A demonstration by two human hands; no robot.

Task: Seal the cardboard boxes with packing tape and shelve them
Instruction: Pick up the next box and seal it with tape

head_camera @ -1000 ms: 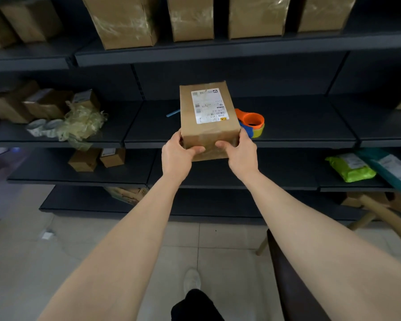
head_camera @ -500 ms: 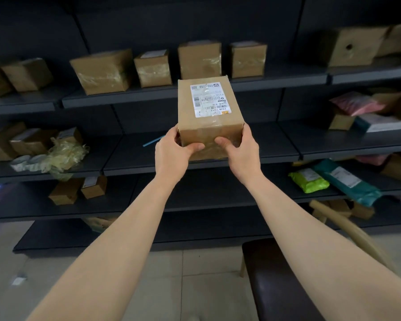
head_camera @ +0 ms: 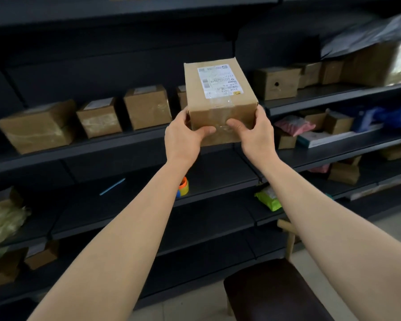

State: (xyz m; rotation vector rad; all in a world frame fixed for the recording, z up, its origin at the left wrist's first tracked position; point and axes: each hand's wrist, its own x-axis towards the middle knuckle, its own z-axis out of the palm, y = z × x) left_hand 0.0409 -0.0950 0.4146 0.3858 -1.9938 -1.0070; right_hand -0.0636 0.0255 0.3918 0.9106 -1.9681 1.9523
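Dark shelves (head_camera: 90, 148) line the wall. In front of the shelves a sealed box (head_camera: 218, 96) is held aloft, with the left grip (head_camera: 183, 137) and right grip (head_camera: 255, 133) curled round its near lower corners. It seems light and stiff. The tape looks slick, so bare cardboard edges would suit better.

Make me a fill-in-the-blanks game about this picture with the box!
The left hand and right hand grip one box made of ____.
Its top carries a white ____.
The bright packet below the right hand is coloured ____.
Missing words: cardboard, label, green.
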